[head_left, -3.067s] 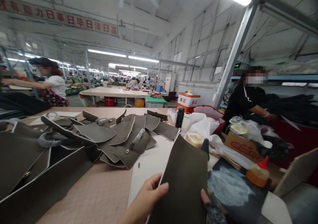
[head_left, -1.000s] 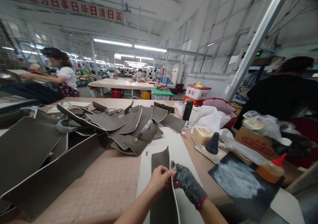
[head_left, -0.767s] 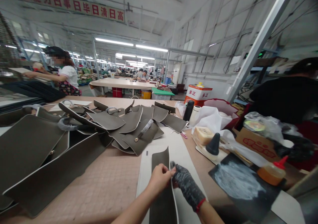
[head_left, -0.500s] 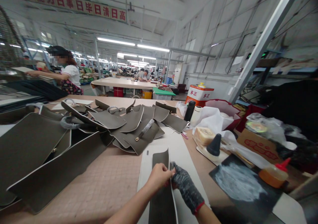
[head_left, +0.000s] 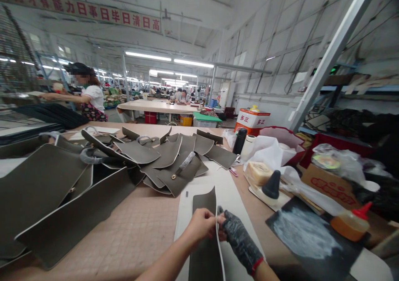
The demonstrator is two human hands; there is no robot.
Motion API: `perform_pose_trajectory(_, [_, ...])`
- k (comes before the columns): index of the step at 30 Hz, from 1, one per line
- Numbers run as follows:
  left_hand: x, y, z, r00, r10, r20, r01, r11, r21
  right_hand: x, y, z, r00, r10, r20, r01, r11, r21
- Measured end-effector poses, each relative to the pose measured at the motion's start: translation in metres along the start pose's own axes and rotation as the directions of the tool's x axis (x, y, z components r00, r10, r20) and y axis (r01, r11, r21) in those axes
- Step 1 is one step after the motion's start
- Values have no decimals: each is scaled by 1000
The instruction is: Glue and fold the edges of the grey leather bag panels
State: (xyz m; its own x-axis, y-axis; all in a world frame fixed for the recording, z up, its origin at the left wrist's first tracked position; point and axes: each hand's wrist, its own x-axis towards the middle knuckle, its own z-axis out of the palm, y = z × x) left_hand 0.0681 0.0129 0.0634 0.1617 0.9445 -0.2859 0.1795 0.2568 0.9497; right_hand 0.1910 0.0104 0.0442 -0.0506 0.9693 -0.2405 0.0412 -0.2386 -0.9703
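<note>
A long dark grey-brown panel [head_left: 204, 254] with a pale edge stands partly raised on a white sheet [head_left: 183, 204]. My left hand [head_left: 202, 225], bare, pinches the panel's right edge from its inner side. On the outer side of that same edge, my right hand [head_left: 233, 233], in a grey fingerless glove with a red cuff, has its fingers closed on it. The fingertips of both hands meet near the edge, and anything small between them is hidden. Similar grey-brown pieces [head_left: 75, 206] with wrapped handles and gold-coloured fittings lie piled to the left and beyond.
To the right are a black cone [head_left: 271, 184], a yellowish block [head_left: 258, 173], a smeared dark board [head_left: 305, 227] and an orange glue bottle [head_left: 350, 223]. A black bottle [head_left: 239, 141] stands farther back. At the far left a person [head_left: 90, 94] works at another table.
The view has shifted slightly, so the scene sits a little lower and to the right. Both hands stay at the panel's edge, with the gloved fingers slightly repositioned.
</note>
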Motion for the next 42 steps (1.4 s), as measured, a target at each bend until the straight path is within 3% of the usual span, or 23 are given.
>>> perform_pose_trajectory(6, [7,-6,4,998,53,-20,-50,993,103,-1,0,-2,1000,4,5,-4,998,-69])
perform_pose_trajectory(16, [17,-17,5,993,110,-51,-90,951,296,14,2,-1,983,-125,-135,71,934,-349])
perform_pose_trajectory(22, [14,-14,7,988,115,-99,-83,956,280,11,4,-7,991,-86,-104,48,946,-322])
perform_pose_trajectory(30, [7,-2,-19,990,72,-121,-53,987,152,2,5,-43,991,-7,-134,-24,973,-230])
perform_pose_trajectory(36, [-1,7,-7,958,227,-173,-184,955,234,-7,-5,-18,991,-38,-128,6,970,-243])
perform_pose_trajectory(42, [-3,8,3,943,273,-188,-225,944,239,-18,-17,-3,995,-6,-104,-21,968,-250])
